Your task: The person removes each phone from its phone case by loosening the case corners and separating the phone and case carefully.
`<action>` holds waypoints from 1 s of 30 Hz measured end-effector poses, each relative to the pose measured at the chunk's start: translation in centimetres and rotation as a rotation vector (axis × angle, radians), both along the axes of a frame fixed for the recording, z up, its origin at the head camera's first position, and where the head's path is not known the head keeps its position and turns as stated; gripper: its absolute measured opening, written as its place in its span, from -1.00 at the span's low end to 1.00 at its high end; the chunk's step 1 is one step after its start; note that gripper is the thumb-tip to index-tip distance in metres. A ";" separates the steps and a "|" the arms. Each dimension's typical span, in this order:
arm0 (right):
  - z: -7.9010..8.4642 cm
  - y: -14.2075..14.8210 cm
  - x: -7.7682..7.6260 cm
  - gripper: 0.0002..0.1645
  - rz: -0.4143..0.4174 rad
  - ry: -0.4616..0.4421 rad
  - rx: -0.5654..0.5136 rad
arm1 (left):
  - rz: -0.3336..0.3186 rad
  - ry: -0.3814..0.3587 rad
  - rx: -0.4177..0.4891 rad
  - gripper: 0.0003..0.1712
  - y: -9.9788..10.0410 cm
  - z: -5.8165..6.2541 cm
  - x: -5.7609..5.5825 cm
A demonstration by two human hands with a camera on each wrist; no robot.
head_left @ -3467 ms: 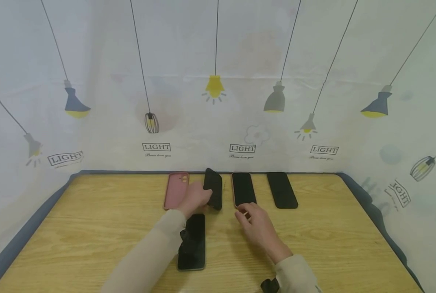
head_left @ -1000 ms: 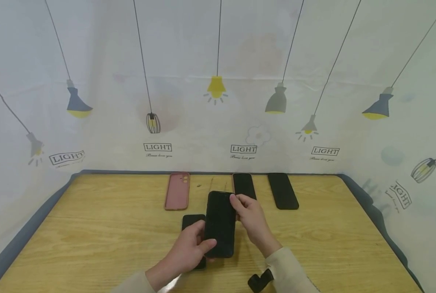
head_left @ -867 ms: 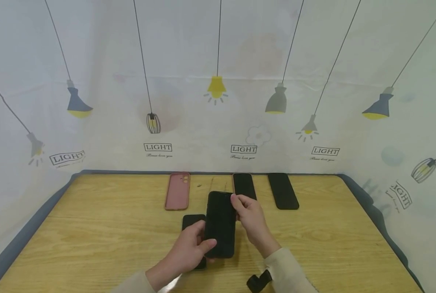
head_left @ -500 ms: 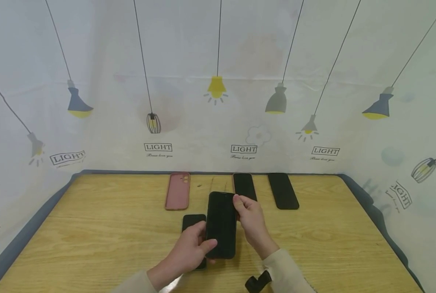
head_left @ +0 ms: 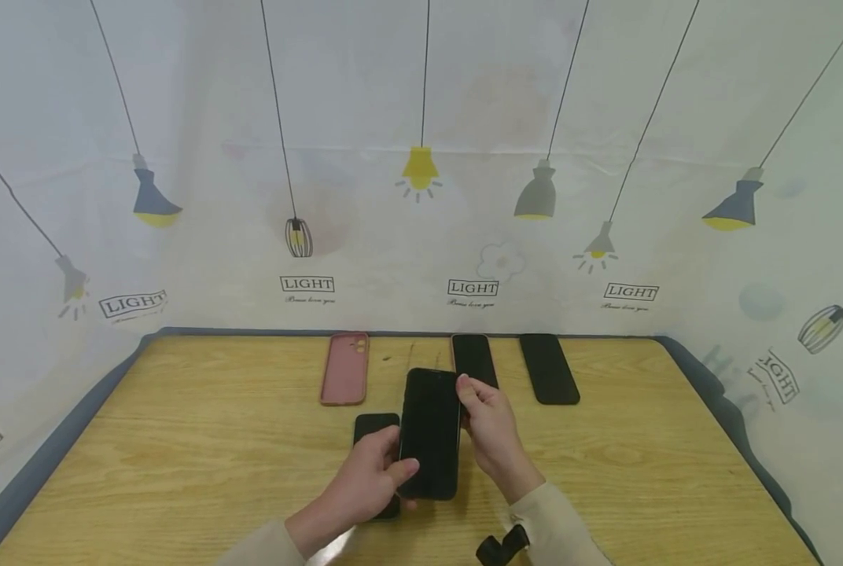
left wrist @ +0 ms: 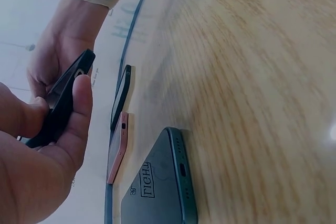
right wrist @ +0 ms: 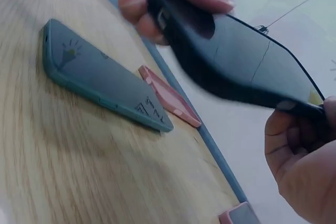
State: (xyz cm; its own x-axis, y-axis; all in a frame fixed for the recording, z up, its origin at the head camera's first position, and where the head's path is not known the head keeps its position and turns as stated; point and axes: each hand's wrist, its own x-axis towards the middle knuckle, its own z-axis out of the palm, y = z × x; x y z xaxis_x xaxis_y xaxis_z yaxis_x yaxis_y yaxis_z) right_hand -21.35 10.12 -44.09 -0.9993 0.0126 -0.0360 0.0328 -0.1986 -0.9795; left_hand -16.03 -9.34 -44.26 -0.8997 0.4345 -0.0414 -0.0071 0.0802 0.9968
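A black phone in a black case [head_left: 430,434] is held above the table, screen up and tilted. My left hand [head_left: 358,483] grips its lower left part, thumb over the front. The right hand [head_left: 491,428] pinches its upper right corner between thumb and fingers. In the right wrist view, the black case [right wrist: 210,74] wraps the edge below the glossy screen [right wrist: 257,56]. Below the hands lies a phone with a teal edge [right wrist: 102,77], partly hidden by my left hand in the head view.
Along the back edge of the wooden table [head_left: 202,440] lie a pink phone case [head_left: 345,369], a phone with a pink edge [head_left: 474,358] and a black phone-shaped slab [head_left: 549,368]. A printed cloth [head_left: 365,157] hangs behind and at both sides.
At 3.5 s ago my left hand held a dark phone-shaped thing at the back edge, with the right hand by the pink-edged phone. Both hands now hold the black phone; the last second shows little movement.
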 end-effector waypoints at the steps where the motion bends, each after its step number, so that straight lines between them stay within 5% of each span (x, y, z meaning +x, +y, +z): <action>1: 0.0 0.0 0.0 -0.47 -0.009 0.017 0.029 | 0.001 -0.002 0.004 -0.68 0.0 0.1 0.0; 8: -0.3 -0.8 0.5 -0.39 -0.185 0.305 0.407 | 0.017 -0.020 0.004 -0.72 0.1 0.4 0.2; 13: -0.9 -1.3 0.5 -0.40 -0.299 0.392 0.455 | 0.005 -0.019 0.004 -0.68 0.2 0.5 0.3; 22: -1.0 -1.5 0.5 -0.36 -0.339 0.155 0.201 | -0.003 -0.012 0.000 -0.65 0.5 0.7 0.2; 30: -0.5 -1.3 0.5 -0.37 -0.286 0.021 0.027 | -0.004 -0.031 -0.008 -0.67 0.6 0.8 0.0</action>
